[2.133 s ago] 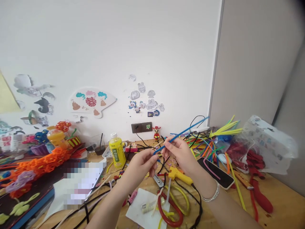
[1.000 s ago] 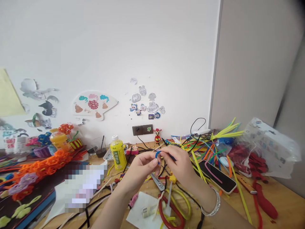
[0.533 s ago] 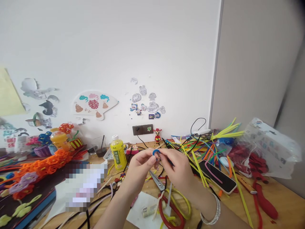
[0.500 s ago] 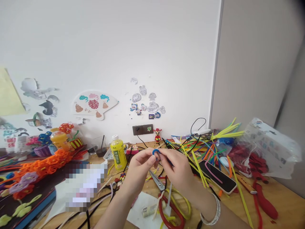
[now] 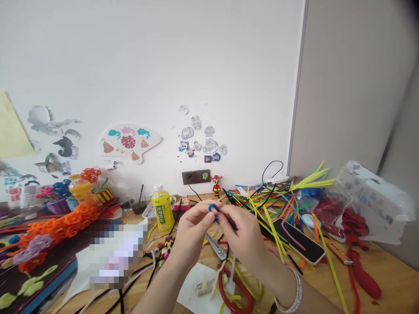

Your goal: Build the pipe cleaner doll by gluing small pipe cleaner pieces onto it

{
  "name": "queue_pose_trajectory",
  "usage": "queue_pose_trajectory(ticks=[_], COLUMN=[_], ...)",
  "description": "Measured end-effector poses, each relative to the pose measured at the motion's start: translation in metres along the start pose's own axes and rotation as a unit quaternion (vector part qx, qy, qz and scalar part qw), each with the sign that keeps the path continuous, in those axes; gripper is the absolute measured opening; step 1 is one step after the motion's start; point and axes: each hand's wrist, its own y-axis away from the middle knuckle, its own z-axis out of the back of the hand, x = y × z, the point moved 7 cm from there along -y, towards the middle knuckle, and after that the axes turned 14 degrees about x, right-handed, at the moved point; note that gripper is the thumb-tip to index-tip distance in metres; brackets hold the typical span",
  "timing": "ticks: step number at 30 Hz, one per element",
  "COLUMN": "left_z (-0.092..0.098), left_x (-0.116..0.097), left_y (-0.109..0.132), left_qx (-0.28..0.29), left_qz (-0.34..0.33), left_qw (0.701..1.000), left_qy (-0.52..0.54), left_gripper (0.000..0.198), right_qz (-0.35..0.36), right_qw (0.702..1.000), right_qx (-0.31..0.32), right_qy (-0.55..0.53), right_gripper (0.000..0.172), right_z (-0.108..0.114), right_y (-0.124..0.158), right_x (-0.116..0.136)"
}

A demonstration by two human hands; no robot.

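Observation:
Between my two hands is a small loop of blue pipe cleaner [image 5: 213, 207], pinched at the fingertips above the table. My left hand [image 5: 195, 226] closes thumb and forefinger on its left side. From the right, my right hand [image 5: 244, 228] presses its fingertips against the same piece; a dark blue bit shows by its fingers. The fingers hide much of the loop. Below them lie red-handled scissors [image 5: 237, 290], blades pointing up and left. Beside these, a glue stick [image 5: 207, 287] rests on a white paper sheet [image 5: 190, 288].
A yellow drink bottle [image 5: 163, 209] stands left of my hands. Loose coloured pipe cleaners [image 5: 288, 203] and a phone [image 5: 301, 242] lie to the right, near a clear plastic bag [image 5: 376, 200]. Orange pipe-cleaner flowers [image 5: 68, 226] fill the left. A wall socket [image 5: 196, 176] is behind.
Both hands stay together at the blue loop, with the fingers shifted slightly around it. The brownish bit seen under the fingertips before no longer shows.

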Motion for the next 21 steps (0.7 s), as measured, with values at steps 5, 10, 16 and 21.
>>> queue_pose_trajectory(ticks=[5, 10, 16, 21], left_z=[-0.0006, -0.0042, -0.0066, -0.0065], left_x=[-0.0011, -0.0038, -0.0054, -0.0027], left_y=[-0.0004, 0.0007, 0.0001, 0.0013], left_qx=[0.033, 0.063, 0.053, 0.065], left_qz=[0.031, 0.044, 0.026, 0.015], left_qw=[0.999, 0.997, 0.997, 0.997], left_qy=[-0.003, 0.022, 0.051, 0.044], left_gripper=[0.007, 0.019, 0.021, 0.018], right_qz=[0.019, 0.054, 0.035, 0.004], right_qw=[1.000, 0.998, 0.999, 0.999], right_qx=[-0.003, 0.015, 0.015, 0.006], right_qy=[0.005, 0.018, -0.001, -0.031], right_gripper=[0.015, 0.019, 0.019, 0.014], right_z=[0.0008, 0.0005, -0.0009, 0.0003], right_y=[-0.0019, -0.0026, -0.0007, -0.0002], right_x=[-0.0004, 0.0031, 0.0011, 0.0014])
